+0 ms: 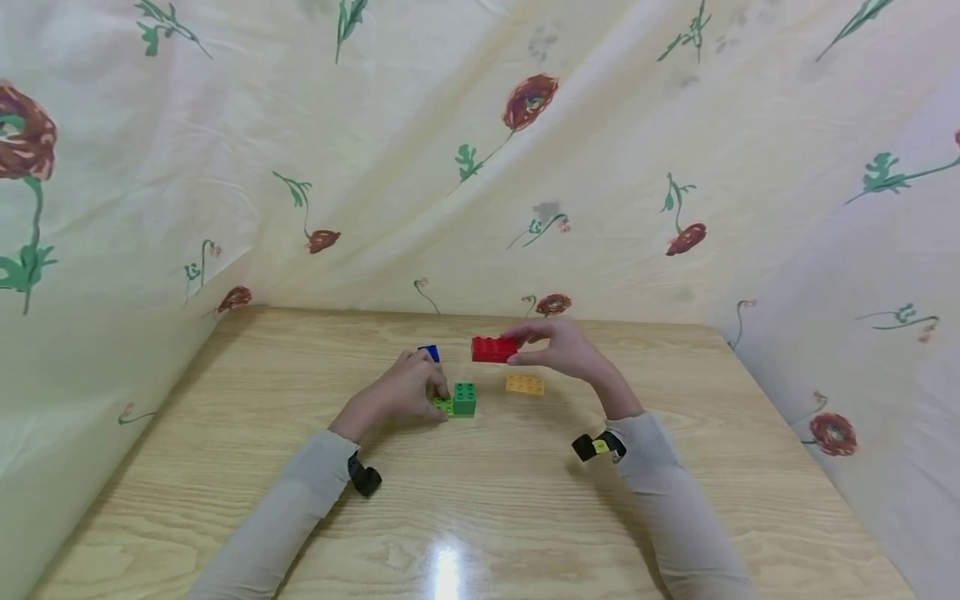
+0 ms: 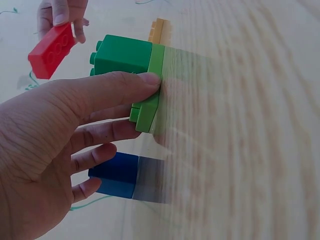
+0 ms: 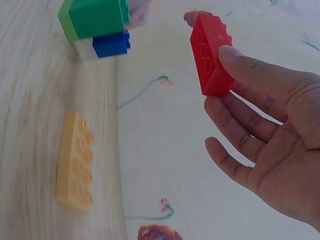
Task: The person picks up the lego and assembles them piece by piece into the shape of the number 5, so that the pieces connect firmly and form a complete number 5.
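Observation:
My left hand (image 1: 408,386) pinches a flat light-green toy brick (image 2: 150,107) between thumb and fingers, down at the table. On one end of that piece sits a taller dark-green brick (image 1: 464,398), studs up. Raised above the table, my right hand (image 1: 558,348) grips one end of a red brick (image 1: 492,349) between thumb and fingertips, its studs upward. Just past the left fingers stands a blue brick (image 2: 116,175), partly covered by them in the head view. A thin yellow-orange brick (image 1: 525,384) lies on the table below the right hand.
The wooden table (image 1: 465,517) runs back to a cream cloth (image 1: 420,167) with a flower print, which hangs behind it and along both sides. A dark wrist camera (image 1: 365,478) is strapped at the left cuff, another camera (image 1: 584,447) at the right.

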A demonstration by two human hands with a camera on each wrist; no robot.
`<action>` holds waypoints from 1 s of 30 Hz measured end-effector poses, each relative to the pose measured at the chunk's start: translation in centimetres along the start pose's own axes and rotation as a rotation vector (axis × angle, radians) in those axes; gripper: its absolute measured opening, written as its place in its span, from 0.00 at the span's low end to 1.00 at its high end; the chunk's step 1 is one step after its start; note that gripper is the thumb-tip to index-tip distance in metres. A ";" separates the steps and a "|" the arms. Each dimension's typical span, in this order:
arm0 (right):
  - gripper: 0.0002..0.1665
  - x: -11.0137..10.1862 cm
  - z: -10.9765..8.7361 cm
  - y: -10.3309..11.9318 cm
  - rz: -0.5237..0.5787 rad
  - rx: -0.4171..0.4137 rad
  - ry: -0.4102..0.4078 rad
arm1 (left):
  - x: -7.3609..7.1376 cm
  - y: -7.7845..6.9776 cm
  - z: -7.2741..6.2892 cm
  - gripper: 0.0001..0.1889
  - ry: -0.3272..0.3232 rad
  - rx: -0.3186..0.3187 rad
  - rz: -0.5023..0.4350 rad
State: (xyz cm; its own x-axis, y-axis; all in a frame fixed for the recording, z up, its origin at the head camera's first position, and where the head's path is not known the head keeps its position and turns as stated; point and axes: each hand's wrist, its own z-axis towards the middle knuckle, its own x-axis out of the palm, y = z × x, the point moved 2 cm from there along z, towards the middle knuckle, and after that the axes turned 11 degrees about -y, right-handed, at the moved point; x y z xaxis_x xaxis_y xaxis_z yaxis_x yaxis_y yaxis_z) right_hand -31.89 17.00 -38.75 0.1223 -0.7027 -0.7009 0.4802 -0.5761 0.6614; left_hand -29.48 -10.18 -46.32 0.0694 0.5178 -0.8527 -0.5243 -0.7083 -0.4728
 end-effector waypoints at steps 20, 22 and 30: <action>0.21 3.5 0.4 0.9 0.095 -0.134 0.047 | -0.1 0.3 0.2 0.13 -0.010 0.027 -0.035; 0.21 3.8 0.3 1.0 0.098 -0.146 0.051 | -0.1 0.3 0.2 0.13 -0.011 0.026 -0.034; 0.22 4.7 0.1 1.1 0.108 -0.162 0.076 | 0.0 0.6 0.2 0.15 -0.016 -0.004 -0.038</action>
State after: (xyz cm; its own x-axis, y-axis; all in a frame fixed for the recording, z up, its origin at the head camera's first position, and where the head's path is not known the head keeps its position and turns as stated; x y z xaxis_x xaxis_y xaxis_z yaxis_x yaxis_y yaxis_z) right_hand -30.91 13.03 -41.26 0.2434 -0.7194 -0.6505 0.5937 -0.4199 0.6864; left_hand -29.93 -10.50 -46.58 0.0754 0.5522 -0.8303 -0.5183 -0.6897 -0.5057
